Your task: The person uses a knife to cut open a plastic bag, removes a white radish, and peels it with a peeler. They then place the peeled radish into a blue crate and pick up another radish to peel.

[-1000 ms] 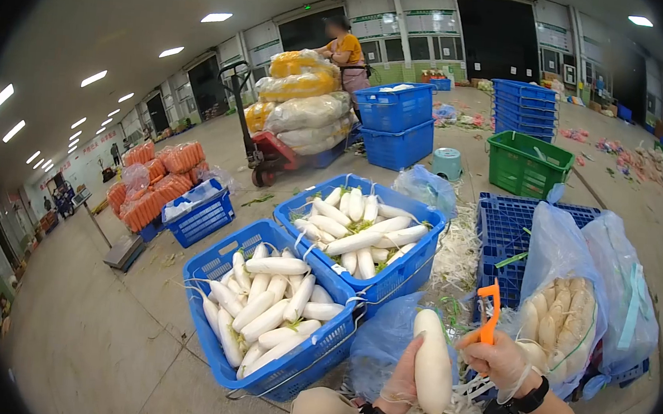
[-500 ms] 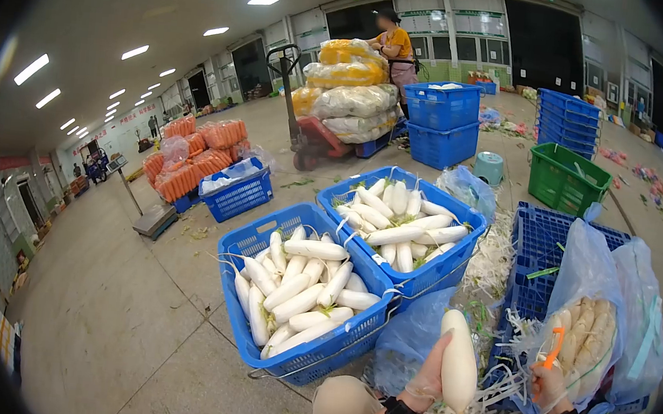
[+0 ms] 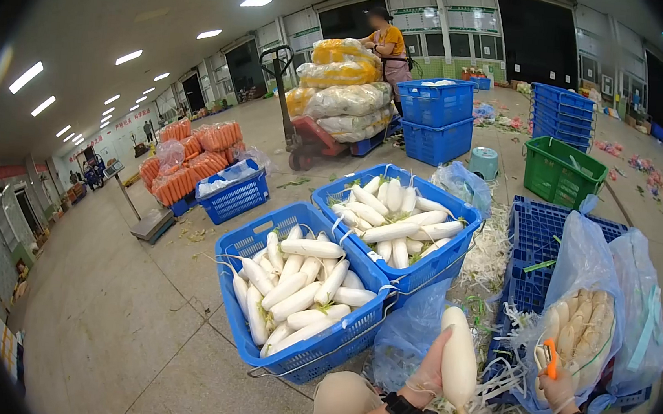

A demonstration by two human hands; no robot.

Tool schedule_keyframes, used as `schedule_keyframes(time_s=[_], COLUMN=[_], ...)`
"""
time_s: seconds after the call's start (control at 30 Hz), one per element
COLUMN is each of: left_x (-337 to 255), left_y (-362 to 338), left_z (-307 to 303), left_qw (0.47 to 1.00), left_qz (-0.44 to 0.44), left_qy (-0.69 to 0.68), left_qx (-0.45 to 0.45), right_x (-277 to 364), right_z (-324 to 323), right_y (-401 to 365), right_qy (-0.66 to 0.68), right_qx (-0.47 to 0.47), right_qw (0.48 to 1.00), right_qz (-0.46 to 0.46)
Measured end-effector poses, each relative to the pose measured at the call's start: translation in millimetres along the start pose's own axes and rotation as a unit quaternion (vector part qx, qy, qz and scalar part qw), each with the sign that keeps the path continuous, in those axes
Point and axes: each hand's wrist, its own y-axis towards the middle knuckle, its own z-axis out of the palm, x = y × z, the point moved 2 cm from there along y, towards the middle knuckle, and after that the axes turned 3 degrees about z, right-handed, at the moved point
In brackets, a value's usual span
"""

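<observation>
My left hand (image 3: 429, 371) is wrapped round a white radish (image 3: 459, 356), held nearly upright with its thin root pointing down. In my right hand (image 3: 560, 390) is an orange peeler (image 3: 550, 359), raised to the right of the radish and apart from it. Peel strips (image 3: 512, 392) lie between and below my hands. Just beyond the peeler, a clear bluish plastic bag (image 3: 575, 256) holds several long pale roots (image 3: 583, 327). On the left, a blue crate (image 3: 339, 348) is heaped with white radishes (image 3: 293, 290).
A second blue crate (image 3: 453, 257) of radishes adjoins the first. Blue pallets (image 3: 525, 291) stand under the bags at right. Farther back are a green crate (image 3: 559, 176), stacked blue crates (image 3: 436, 141), a loaded pallet jack (image 3: 305, 145), bagged carrots (image 3: 194, 159) and a person (image 3: 393, 43).
The peeler has turned in my right hand, its head now tilted toward me. My left hand keeps the radish in almost the same place. The camera view has shifted slightly.
</observation>
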Motion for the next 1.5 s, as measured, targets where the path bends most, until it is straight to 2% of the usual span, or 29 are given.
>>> schedule_keyframes(time_s=[0.03,0.27,0.47,0.63,0.83,0.97,1.03,1.23,1.33,1.5], left_x=[0,4,6,7,6,4,3,3,8,6], left_y=[0,0,-2,-1,1,0,0,1,3,0], left_z=[0,3,6,5,4,2,4,4,1,8], left_qw=[1.000,1.000,1.000,1.000,1.000,1.000,1.000,1.000,1.000,1.000], left_qz=[0.000,0.008,0.007,0.015,0.015,0.020,0.019,0.020,0.013,0.016], left_qy=[0.000,0.008,0.005,0.007,0.014,0.011,0.008,0.014,0.000,-0.001], left_qx=[0.000,-0.016,-0.008,-0.013,-0.018,-0.008,-0.012,-0.013,-0.003,-0.007], right_x=[2,5,14,33,68,62,44,47,25,23], right_z=[0,3,6,20,44,56,54,59,60,61], right_y=[-1,-4,-9,-15,-18,-6,2,-6,4,6], right_qy=[-0.042,-0.052,-0.013,0.008,0.014,0.079,0.009,0.017,-0.020,-0.011], right_qx=[0.005,0.013,0.031,0.042,0.044,0.073,0.085,0.073,0.071,0.078], right_qw=[0.999,0.999,0.999,0.999,0.999,0.994,0.996,0.994,0.997,0.997], right_qz=[-0.014,-0.009,0.023,-0.021,-0.007,-0.026,0.019,0.074,0.019,0.023])
